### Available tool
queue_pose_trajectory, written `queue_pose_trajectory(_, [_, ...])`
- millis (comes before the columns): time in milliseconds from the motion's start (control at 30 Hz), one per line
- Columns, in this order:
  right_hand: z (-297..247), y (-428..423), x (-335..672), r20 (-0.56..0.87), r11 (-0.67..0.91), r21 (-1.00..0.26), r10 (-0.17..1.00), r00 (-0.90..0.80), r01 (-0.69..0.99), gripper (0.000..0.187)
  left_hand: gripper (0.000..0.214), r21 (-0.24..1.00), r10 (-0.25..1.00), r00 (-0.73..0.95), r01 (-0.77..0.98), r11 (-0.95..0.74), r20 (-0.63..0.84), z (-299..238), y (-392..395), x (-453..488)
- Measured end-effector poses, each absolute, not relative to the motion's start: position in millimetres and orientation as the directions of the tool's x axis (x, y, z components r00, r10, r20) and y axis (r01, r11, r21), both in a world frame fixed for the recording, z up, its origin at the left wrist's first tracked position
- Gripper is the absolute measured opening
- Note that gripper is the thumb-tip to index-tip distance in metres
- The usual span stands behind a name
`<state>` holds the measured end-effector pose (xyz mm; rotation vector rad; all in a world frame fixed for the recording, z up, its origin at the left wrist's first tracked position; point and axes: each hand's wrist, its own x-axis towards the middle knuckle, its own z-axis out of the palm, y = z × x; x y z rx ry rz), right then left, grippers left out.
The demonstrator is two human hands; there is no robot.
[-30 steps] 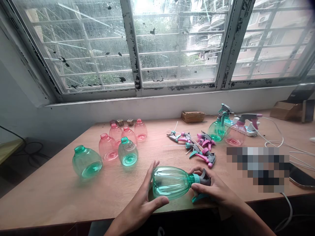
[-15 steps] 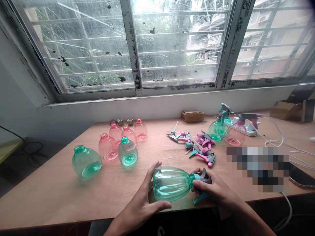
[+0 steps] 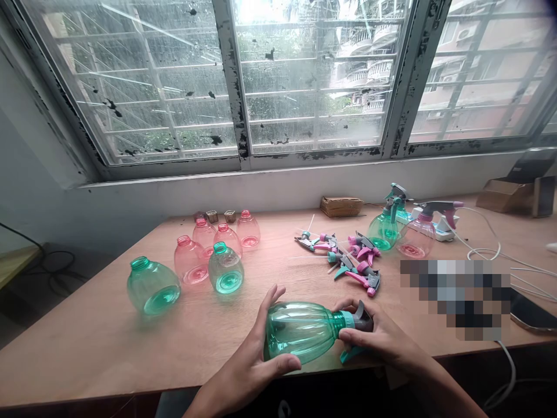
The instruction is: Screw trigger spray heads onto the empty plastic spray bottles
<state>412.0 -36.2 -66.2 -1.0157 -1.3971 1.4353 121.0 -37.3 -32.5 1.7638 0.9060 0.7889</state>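
Note:
A clear green spray bottle (image 3: 300, 332) lies sideways between my two hands, just over the front edge of the table. My left hand (image 3: 256, 348) cups its base, thumb along the near side and fingers behind. At the neck, my right hand (image 3: 374, 334) is closed round the collar of the grey and teal spray head (image 3: 360, 318); its teal trigger points down toward the table edge. The head sits on the bottle's mouth, but whether it is tight I cannot tell. Beyond my hands lies a pile of loose pink, teal and grey spray heads (image 3: 357, 258).
At left stand open green bottles (image 3: 227, 276) and several pink bottles (image 3: 191, 261). Back right are bottles with heads fitted, two green (image 3: 383, 226) and one pink (image 3: 416, 235), beside white cables (image 3: 489, 249). A phone (image 3: 533, 310) lies at right, a brown box (image 3: 342, 206) by the wall.
The spray bottle has dipped slightly toward me and to the left, its base end lower. Both hands keep their hold, and the other things on the table have stayed put.

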Motion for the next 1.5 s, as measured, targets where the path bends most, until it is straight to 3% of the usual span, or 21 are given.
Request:
queue_pose_trajectory(267, [-63.3,-34.7,407.4,-0.026,-0.068,-0.991,0.943,-0.331,-0.115,0.038,0.091,0.928,0.849,0.518,0.254,-0.271,0.106,-31.4,-34.1,123.0])
queue_pose_trajectory(700, [-66.5,-38.0,410.6,0.019,-0.020,-0.993,0.947,-0.319,-0.119,0.036,0.120,0.958,0.860,0.497,0.173,-0.230,0.116,-39.9,-31.4,123.6])
queue_pose_trajectory(933, [-67.3,-39.5,409.2,0.082,0.041,-0.986,0.965,-0.251,-0.164,0.036,0.118,0.967,0.851,0.523,0.181,-0.178,0.058,-36.8,-32.6,118.6])
queue_pose_trajectory(1067, [-67.3,-39.7,408.2,0.108,0.058,-0.972,0.972,-0.211,-0.229,0.038,0.111,0.993,0.830,0.557,0.088,-0.075,0.014,-34.5,-34.0,121.3])
queue_pose_trajectory(1233, [-66.7,-36.9,408.0,0.067,0.027,-0.983,0.974,-0.216,-0.183,0.039,0.103,1.000,0.846,0.534,-0.003,-0.007,0.008,-35.6,-33.5,124.6])
queue_pose_trajectory(1500, [-68.8,-32.4,408.6,-0.017,-0.070,-0.977,0.967,-0.255,-0.199,0.047,0.086,0.984,0.817,0.556,-0.010,-0.177,0.152,-41.2,-35.1,122.6])
